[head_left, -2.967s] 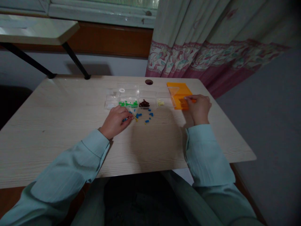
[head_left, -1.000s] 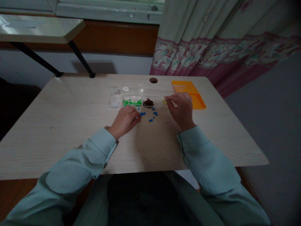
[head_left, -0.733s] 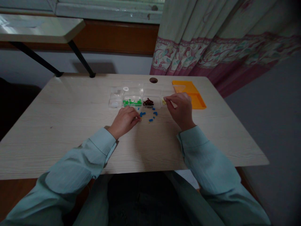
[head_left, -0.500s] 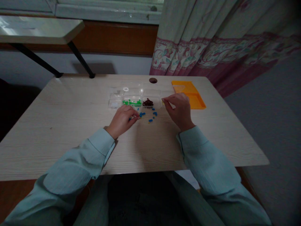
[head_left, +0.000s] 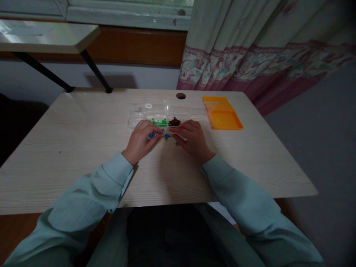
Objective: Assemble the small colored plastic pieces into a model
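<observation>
Your left hand [head_left: 140, 140] rests on the wooden table [head_left: 69, 148] with its fingers curled inward, and a few small blue beads [head_left: 151, 136] show right at the fingertips; the hand seems to pinch or cover them, but the picture is too dim and the pieces too small to tell whether it truly grips any. Your right hand [head_left: 191, 139] lies just beside it, palm down, fingers bent and pointing toward the left hand, with the tips close to the same scatter of blue beads on the table between both hands; whether it holds anything cannot be told either. Just beyond your knuckles stands a clear plastic box [head_left: 139, 111] with several compartments set in a row. One compartment holds green beads [head_left: 158, 121], and the one to its right holds dark red beads [head_left: 174, 121]; the compartments at the left end look pale, and their contents are unclear. To the right of the box, apart from your right hand, lies an orange tray [head_left: 232, 124] with a few tiny pieces on its floor. A round hole [head_left: 180, 96] sits in the tabletop behind the box. Both your arms wear light green sleeves [head_left: 83, 207]. A patterned curtain [head_left: 250, 55] hangs behind the table on the right.
</observation>
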Available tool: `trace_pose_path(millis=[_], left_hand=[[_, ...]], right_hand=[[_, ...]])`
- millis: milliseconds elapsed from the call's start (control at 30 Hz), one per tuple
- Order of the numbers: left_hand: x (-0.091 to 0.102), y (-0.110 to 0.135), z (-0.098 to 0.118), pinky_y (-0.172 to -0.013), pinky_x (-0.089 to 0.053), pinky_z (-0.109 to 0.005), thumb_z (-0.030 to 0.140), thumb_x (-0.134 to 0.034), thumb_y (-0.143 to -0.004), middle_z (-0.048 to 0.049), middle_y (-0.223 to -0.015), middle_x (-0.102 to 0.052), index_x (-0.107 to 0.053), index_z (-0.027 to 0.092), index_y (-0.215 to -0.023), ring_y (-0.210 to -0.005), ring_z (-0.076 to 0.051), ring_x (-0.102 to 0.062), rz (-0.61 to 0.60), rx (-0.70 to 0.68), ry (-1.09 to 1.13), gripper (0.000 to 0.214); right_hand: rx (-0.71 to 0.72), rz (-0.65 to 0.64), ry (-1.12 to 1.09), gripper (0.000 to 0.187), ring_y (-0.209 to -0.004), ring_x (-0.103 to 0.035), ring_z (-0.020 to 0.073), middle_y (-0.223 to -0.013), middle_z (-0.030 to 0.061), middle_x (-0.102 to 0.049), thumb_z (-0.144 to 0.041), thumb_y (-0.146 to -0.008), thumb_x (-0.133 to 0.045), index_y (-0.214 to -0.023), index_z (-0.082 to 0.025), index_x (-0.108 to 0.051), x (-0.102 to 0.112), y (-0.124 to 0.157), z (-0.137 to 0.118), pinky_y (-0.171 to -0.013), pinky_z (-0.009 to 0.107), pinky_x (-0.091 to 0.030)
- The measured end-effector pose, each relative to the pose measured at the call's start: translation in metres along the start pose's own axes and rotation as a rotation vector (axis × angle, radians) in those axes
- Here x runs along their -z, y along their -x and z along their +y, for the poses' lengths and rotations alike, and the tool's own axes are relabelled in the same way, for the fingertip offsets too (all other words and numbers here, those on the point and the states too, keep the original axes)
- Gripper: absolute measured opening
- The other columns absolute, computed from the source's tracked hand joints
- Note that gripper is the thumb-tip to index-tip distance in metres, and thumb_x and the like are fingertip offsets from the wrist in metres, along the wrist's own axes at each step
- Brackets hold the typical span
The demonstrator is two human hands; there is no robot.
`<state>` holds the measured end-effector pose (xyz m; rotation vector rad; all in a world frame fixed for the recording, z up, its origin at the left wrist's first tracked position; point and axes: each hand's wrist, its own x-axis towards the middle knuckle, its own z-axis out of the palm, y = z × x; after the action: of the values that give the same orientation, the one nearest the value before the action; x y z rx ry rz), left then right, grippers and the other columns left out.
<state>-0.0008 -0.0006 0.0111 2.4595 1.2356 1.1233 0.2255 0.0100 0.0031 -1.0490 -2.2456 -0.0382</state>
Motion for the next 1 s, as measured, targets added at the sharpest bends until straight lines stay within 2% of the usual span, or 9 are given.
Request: trace_pose_path(millis=[267, 600, 1000], left_hand=[[-0.003, 0.000, 0.000, -0.082, -0.044, -0.035, 0.038, -0.056, -0.092, -0.0052, -0.088, -0.061, -0.063, 0.020, -0.090, -0.091, -0.020, -0.054, -0.027, 0.005, 0.018, 0.019], [-0.005, 0.000, 0.000, -0.080, -0.045, -0.034, 0.034, -0.059, -0.090, -0.0049, -0.086, -0.061, -0.064, 0.019, -0.089, -0.088, -0.019, -0.055, -0.001, -0.012, 0.060, 0.016], [-0.007, 0.001, -0.002, -0.076, -0.044, -0.032, 0.032, -0.058, -0.091, -0.0037, -0.082, -0.060, -0.065, 0.018, -0.087, -0.084, -0.017, -0.055, 0.005, -0.026, 0.137, 0.016]], right_hand=[[0.064, -0.022, 0.006, 0.022, -0.095, -0.055, 0.0199, -0.092, 0.0034, -0.070, -0.036, -0.092, -0.056, -0.107, -0.031, -0.071, -0.004, 0.000, -0.010, -0.089, 0.035, -0.037], [0.090, 0.057, -0.030, 0.018, -0.092, -0.057, 0.0185, -0.087, 0.0025, -0.072, -0.032, -0.092, -0.057, -0.097, -0.027, -0.074, -0.008, 0.000, -0.012, -0.087, 0.035, -0.040], [0.125, 0.059, -0.011, 0.018, -0.089, -0.056, 0.0171, -0.085, 0.0009, -0.072, -0.033, -0.093, -0.057, -0.091, -0.027, -0.073, -0.007, 0.001, -0.012, -0.086, 0.035, -0.038]])
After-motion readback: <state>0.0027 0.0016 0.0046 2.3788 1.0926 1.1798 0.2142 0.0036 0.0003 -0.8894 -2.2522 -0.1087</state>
